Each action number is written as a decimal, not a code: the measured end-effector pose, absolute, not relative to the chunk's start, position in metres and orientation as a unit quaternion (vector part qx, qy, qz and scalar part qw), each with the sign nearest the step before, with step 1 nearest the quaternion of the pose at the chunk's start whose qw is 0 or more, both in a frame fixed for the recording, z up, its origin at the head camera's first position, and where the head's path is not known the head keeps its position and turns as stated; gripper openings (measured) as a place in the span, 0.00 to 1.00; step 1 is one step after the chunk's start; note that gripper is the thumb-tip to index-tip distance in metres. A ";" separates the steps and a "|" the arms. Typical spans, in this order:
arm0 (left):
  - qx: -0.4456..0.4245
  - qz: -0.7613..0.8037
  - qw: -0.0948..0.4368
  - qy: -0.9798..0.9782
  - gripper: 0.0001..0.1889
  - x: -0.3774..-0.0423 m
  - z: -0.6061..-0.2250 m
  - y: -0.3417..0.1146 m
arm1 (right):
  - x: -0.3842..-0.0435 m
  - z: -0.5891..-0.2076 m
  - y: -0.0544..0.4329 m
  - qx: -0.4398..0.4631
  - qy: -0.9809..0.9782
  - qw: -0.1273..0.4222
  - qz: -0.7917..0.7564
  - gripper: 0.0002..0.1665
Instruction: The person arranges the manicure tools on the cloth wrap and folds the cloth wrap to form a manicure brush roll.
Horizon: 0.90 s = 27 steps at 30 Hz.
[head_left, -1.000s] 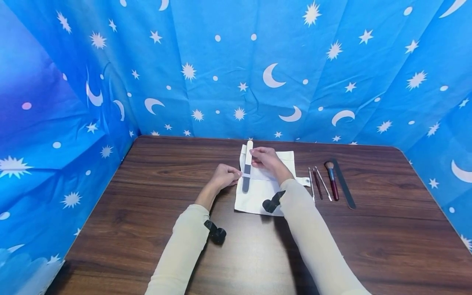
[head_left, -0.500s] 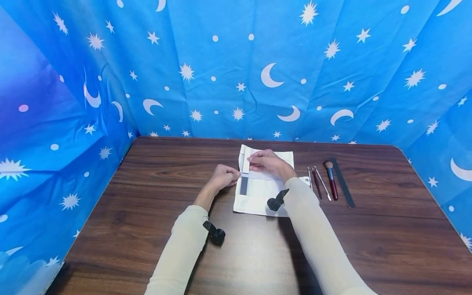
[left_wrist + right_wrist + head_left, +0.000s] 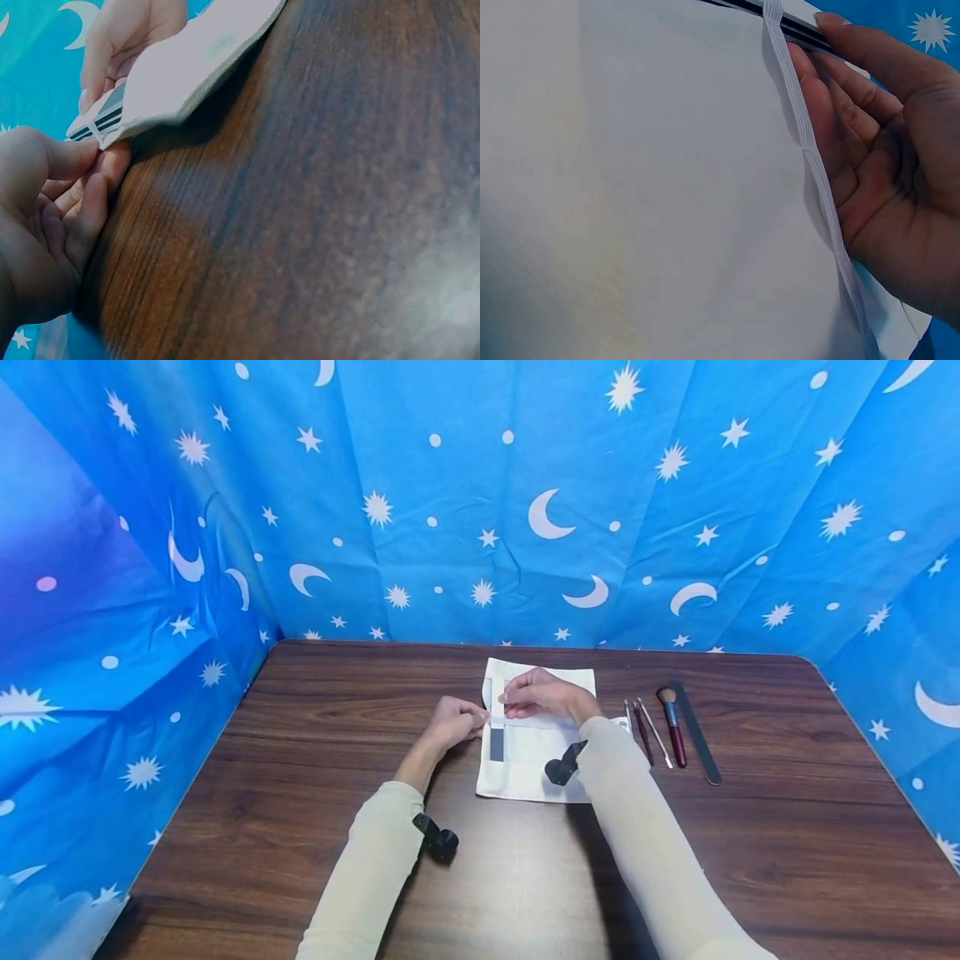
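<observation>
A white fabric roll-up pouch (image 3: 536, 772) lies unfolded at the table's far side. A white elastic band (image 3: 804, 142) crosses it, standing up in loops. Under the band's left end runs a nail buffer (image 3: 497, 745), white at its far part and dark grey nearer; its near end appears tucked beneath the pouch's lower fold. My right hand (image 3: 546, 695) pinches the buffer's white part between thumb and fingers, plain in the right wrist view. At the pouch's left edge, my left hand (image 3: 452, 724) pinches the fabric beside the band between thumb and forefinger.
Right of the pouch lie several tools: slim metal sticks (image 3: 655, 731), a dark red stick (image 3: 645, 735), a makeup brush (image 3: 673, 727) and a long dark nail file (image 3: 697, 733). A blue star-patterned cloth (image 3: 450, 510) hangs behind the wooden table (image 3: 337, 710).
My right hand has drawn the nail buffer towards me under the band, and its rounded near end is now covered by the fold. My left hand has stayed at the edge.
</observation>
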<state>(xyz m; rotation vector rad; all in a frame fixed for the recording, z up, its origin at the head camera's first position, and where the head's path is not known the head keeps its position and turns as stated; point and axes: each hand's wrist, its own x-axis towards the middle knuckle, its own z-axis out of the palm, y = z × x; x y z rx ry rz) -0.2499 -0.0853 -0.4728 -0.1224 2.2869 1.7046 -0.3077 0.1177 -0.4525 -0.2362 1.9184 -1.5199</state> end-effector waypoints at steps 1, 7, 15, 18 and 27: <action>-0.041 0.592 0.144 0.792 0.10 -0.250 -0.473 -0.085 | -0.307 -0.452 0.118 -0.090 0.736 0.334 -0.581 0.06; -0.039 0.591 0.149 0.792 0.11 -0.250 -0.473 -0.084 | -0.306 -0.453 0.119 -0.090 0.741 0.331 -0.578 0.09; -0.037 0.590 0.147 0.793 0.11 -0.248 -0.472 -0.081 | -0.304 -0.450 0.124 -0.071 0.748 0.343 -0.564 0.11; -0.032 0.582 0.130 0.802 0.11 -0.245 -0.472 -0.080 | -0.302 -0.445 0.127 -0.076 0.773 0.329 -0.538 0.17; -0.026 0.600 0.066 0.797 0.11 -0.239 -0.476 -0.084 | -0.286 -0.420 0.173 -0.119 0.823 0.256 -0.492 0.24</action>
